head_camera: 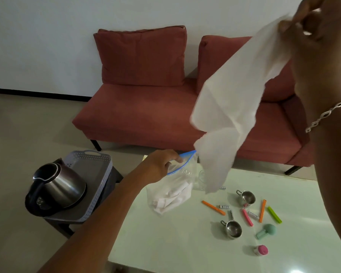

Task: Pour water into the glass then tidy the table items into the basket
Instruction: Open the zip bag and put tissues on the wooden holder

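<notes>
White tissue [234, 99] pinched aloft in curled fingers of right hand [319, 26], left hand [161, 164] gripping clear zip bag [171, 194] by blue rim over pale table [185, 245]

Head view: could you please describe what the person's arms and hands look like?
Both forearms are bare, no sleeves in view. At the wrist of the right hand sits a silver chain bracelet of oval links. The left hand and wrist show no jewellery.

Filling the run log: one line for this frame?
left hand: grips bag rim | right hand: holds cloth up | kettle: in basket | cups, clips: loose on table
</notes>
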Action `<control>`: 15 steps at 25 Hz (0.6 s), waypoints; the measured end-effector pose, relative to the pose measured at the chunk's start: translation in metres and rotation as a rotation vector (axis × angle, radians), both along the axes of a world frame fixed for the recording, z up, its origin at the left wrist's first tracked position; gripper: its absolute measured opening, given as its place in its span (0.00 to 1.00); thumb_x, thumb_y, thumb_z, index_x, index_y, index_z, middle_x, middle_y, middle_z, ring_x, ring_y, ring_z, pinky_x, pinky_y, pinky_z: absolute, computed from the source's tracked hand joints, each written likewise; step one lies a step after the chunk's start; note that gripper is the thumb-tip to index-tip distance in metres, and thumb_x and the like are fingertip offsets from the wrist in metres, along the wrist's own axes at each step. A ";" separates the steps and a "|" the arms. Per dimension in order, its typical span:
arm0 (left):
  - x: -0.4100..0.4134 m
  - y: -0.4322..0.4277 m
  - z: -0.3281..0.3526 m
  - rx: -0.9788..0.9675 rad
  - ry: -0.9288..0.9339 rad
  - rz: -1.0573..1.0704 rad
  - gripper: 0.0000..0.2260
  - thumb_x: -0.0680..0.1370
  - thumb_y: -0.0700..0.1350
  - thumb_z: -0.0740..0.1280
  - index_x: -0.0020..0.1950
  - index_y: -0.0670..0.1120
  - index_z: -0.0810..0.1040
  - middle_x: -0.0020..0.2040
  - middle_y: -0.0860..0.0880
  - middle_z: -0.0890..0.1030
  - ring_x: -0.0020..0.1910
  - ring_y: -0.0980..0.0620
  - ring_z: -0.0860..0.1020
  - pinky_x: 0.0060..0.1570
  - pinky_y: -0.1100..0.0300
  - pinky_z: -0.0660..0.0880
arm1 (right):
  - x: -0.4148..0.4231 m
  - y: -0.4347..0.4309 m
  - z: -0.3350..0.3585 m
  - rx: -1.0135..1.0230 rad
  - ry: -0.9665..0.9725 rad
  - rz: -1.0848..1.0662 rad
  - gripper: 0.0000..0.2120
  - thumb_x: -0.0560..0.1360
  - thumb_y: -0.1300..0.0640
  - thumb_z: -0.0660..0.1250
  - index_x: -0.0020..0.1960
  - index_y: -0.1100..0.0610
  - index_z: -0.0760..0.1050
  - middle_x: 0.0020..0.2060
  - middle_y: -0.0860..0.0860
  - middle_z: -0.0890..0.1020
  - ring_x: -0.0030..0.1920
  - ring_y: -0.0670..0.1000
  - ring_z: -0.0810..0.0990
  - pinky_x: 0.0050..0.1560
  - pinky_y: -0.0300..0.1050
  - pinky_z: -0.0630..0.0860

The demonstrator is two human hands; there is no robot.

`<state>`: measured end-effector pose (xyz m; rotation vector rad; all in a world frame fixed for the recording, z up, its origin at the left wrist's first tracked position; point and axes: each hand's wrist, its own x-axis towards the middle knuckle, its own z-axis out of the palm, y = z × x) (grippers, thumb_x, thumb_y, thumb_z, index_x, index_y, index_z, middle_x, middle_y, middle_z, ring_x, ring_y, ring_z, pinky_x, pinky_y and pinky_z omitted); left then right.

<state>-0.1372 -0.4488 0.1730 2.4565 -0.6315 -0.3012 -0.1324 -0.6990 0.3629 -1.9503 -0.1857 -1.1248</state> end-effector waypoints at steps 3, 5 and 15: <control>0.000 0.001 -0.004 0.013 -0.035 -0.030 0.16 0.76 0.31 0.58 0.56 0.46 0.78 0.58 0.50 0.79 0.56 0.52 0.76 0.47 0.75 0.63 | 0.008 -0.015 0.009 0.022 0.070 -0.128 0.07 0.70 0.54 0.58 0.35 0.44 0.68 0.37 0.42 0.77 0.40 0.40 0.76 0.44 0.35 0.74; 0.000 0.000 -0.004 -0.012 -0.034 -0.032 0.16 0.76 0.30 0.58 0.55 0.46 0.79 0.58 0.50 0.80 0.55 0.51 0.76 0.46 0.76 0.65 | 0.009 -0.016 0.006 -0.029 0.071 -0.109 0.12 0.67 0.62 0.55 0.32 0.46 0.68 0.30 0.34 0.76 0.37 0.36 0.75 0.41 0.29 0.72; -0.005 0.007 0.022 -0.151 -0.092 -0.058 0.19 0.74 0.28 0.59 0.52 0.48 0.81 0.50 0.61 0.78 0.52 0.57 0.75 0.51 0.76 0.66 | 0.000 0.000 -0.088 -0.403 0.474 0.111 0.14 0.69 0.75 0.60 0.43 0.63 0.82 0.43 0.53 0.80 0.36 0.37 0.76 0.37 0.25 0.66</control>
